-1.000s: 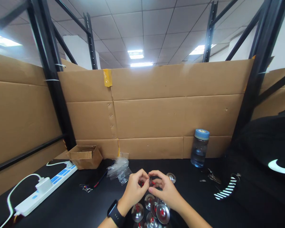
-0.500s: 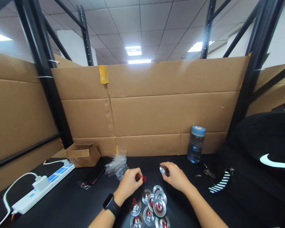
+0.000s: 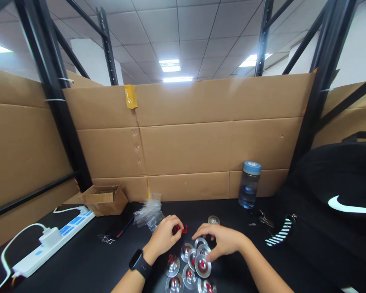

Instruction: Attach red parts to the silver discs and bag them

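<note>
My left hand [image 3: 166,235], with a dark watch on its wrist, is closed in a pinch on a red cord [image 3: 185,229], whose ends stick out past the fingertips. My right hand [image 3: 221,239] reaches over the pile with thumb and fingers apart, the thumb close to the top disc. The pile is several small silvery metal discs [image 3: 189,277] with raised centres and red cord loops, looking like finger cymbals; some overlap. A single metal disc [image 3: 214,219] lies on the black table behind my right hand.
Clear plastic bags [image 3: 149,213] and a small cardboard box [image 3: 105,199] stand back left, beside a white power strip [image 3: 53,244]. A blue-lidded bottle [image 3: 249,185], keys [image 3: 266,219] and a black backpack [image 3: 332,228] are to the right. Cardboard panels [image 3: 186,150] enclose the table.
My right hand has put down the metal disc it held behind the pile and moved left and nearer, over the other discs. My left hand still pinches the red cord.
</note>
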A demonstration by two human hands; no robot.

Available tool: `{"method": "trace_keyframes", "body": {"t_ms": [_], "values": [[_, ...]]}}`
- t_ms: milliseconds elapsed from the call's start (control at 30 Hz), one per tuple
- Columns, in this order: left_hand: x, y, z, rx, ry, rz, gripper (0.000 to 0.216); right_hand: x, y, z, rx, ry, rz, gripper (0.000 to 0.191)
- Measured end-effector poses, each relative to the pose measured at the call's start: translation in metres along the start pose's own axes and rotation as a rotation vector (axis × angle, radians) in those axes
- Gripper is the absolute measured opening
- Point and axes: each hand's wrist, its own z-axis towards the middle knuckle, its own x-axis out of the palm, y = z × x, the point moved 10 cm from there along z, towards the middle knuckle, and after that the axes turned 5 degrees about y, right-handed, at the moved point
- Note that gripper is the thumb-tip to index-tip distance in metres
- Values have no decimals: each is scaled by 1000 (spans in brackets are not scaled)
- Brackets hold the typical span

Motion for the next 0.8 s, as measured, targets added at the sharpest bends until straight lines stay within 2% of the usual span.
{"method": "trace_keyframes", "body": {"t_ms": [67, 200, 400, 500, 600, 700, 800], "values": [[1, 0, 0, 7, 0, -10, 13, 12, 9, 5, -34, 43, 16, 62], [3, -1, 0, 32, 8, -33, 14, 16, 11, 12, -13, -33, -57, 39], [3, -12, -1, 68, 23, -58, 15, -7, 12, 4, 60, -209, -49, 21], [3, -19, -1, 74, 40, -72, 14, -16, 16, 1, 33, -284, -31, 13], [0, -26, -1, 74, 17, -122, 12, -21, 9, 2, 37, -368, 141, 5], [-8, -29, -2, 61, -66, -223, 11, -22, -3, 5, 33, -457, 388, 20], [-11, -34, -2, 73, -123, -277, 19, -10, -8, 14, 2, -451, 609, 37]]}}
